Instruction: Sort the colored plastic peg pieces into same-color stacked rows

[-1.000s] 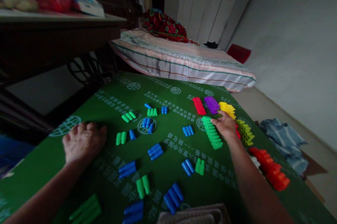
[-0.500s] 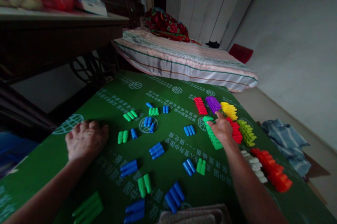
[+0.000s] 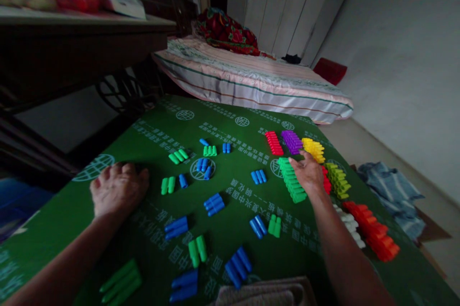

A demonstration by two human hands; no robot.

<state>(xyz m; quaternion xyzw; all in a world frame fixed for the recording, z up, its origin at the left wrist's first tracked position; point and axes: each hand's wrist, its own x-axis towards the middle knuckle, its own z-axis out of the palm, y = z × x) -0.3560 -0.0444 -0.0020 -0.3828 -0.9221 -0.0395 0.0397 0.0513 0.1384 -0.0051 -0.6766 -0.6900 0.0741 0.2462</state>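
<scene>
My left hand (image 3: 120, 188) rests palm down on the green table (image 3: 143, 140), its fingers spread and holding nothing. Over the right side, my right hand (image 3: 308, 171) has thumb and fingers apart, with nothing visible in it. Beside its thumb lies a row of green bullet-shaped plastic pieces (image 3: 292, 182). Just beyond the fingers are purple pieces (image 3: 291, 142) and yellow pieces (image 3: 313, 149). The hand partly covers a red row (image 3: 327, 180). Across the middle lie small groups of blue pieces (image 3: 214, 204) and green pieces (image 3: 198, 250).
Further rows at right are pink-red (image 3: 274, 143), yellow-green (image 3: 337, 181), white (image 3: 350, 225) and orange-red (image 3: 372, 230). A folded brown cloth (image 3: 266, 293) lies at the near edge. Beyond the table stands a bed (image 3: 251, 78); a wooden desk (image 3: 89, 32) is at left.
My right hand has shifted slightly right, away from the green row, uncovering more of it. Its fingers have opened out a little. My left hand stays in place.
</scene>
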